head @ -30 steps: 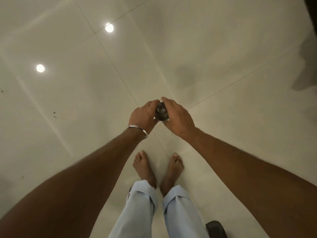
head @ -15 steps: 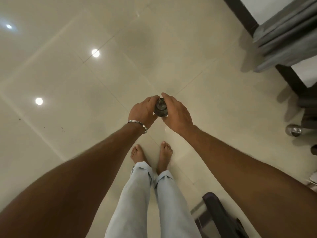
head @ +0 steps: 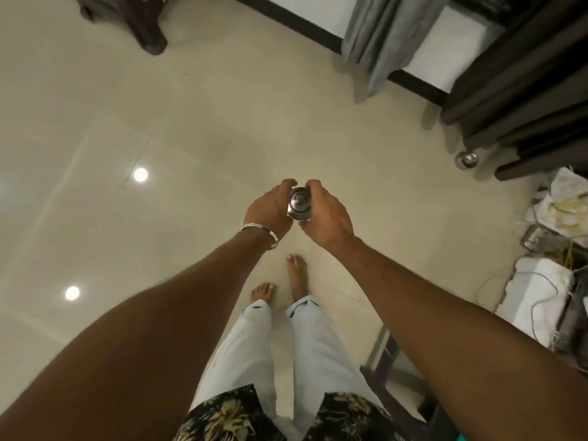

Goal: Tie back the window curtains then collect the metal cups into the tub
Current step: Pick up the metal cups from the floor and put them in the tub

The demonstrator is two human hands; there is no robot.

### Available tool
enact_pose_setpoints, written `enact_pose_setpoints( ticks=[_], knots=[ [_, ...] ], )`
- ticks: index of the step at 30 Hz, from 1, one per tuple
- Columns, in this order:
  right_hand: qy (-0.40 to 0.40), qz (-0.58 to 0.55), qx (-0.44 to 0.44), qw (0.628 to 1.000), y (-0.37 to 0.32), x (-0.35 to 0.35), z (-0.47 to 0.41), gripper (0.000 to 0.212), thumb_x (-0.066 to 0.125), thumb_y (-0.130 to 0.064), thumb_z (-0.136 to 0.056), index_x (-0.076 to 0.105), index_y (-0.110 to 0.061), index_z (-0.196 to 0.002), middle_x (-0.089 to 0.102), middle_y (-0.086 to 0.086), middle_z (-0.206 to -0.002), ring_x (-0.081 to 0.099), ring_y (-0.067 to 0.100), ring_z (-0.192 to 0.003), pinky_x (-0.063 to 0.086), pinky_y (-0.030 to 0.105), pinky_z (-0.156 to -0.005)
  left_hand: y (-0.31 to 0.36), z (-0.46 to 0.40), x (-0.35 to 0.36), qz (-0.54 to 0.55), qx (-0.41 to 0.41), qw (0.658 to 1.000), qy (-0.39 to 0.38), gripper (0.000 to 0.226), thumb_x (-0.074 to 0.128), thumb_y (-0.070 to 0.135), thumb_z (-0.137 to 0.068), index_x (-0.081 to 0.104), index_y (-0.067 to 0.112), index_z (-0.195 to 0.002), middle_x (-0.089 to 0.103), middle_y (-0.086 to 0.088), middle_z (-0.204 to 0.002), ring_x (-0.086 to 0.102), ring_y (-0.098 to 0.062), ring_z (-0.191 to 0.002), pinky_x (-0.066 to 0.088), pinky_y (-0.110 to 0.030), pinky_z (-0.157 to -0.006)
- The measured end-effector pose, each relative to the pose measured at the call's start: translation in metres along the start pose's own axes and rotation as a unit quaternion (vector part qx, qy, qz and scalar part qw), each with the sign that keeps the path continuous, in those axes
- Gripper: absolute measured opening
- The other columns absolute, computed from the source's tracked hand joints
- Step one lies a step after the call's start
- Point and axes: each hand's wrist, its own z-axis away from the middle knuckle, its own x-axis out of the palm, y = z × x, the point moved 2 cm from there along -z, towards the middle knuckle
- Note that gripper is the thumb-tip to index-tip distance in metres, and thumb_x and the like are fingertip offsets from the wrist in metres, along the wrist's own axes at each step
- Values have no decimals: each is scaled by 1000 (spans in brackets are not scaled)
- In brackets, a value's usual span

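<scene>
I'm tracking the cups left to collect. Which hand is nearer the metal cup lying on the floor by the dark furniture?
Right. The right hand is on the floor cup's side; the left hand is farther off. Both grip another metal cup.

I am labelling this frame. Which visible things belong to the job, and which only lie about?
Job:
metal cup, held by left hand and right hand
second metal cup on floor
grey curtain

Lying about:
white cloths
cables

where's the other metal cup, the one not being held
In the head view it stands on the floor at the far right, a second metal cup at the foot of the dark curtains, well beyond the held cup.
</scene>
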Motion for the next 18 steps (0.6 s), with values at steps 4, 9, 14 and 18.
enact_pose_setpoints(
  ticks=[4, 9, 14, 18],
  knots=[
    [31, -24, 53, 998, 9, -29, 44, 52, 74, -12, -73, 43, -19, -113, 65, 1, -106, 63, 26, -85, 43, 30, -63, 39, 21, -7, -25, 59, 998, -26, 34, 58, 15, -88, 49, 19, -121, 67, -3, -104, 63, -28, -84, 41, -32, -64],
    [76, -61, 128, 987, 23, -60, 101, 55, 74, -10, -71, 42, -19, -114, 64, 0, -107, 62, 27, -86, 44, 32, -63, 89, 44, -11, -58, 144, 985, -74, 33, 59, 18, -88, 48, 19, -119, 67, -2, -101, 59, -25, -78, 41, -32, -64],
    [135, -87, 200, 966, 46, -90, 162, 57, 74, -11, -70, 41, -17, -117, 64, 2, -107, 62, 27, -86, 48, 34, -65, 154, 70, -7, -89, 236, 960, -119, 35, 61, 21, -88, 50, 18, -121, 68, -4, -103, 64, -28, -87, 45, -33, -69],
    [186, -119, 257, 941, 78, -114, 212, 53, 72, -12, -72, 43, -15, -117, 63, 3, -104, 61, 26, -83, 44, 32, -62, 215, 91, 11, -106, 289, 938, -157, 35, 60, 26, -88, 51, 21, -122, 69, -4, -103, 64, -27, -89, 50, -34, -74]
  ],
)
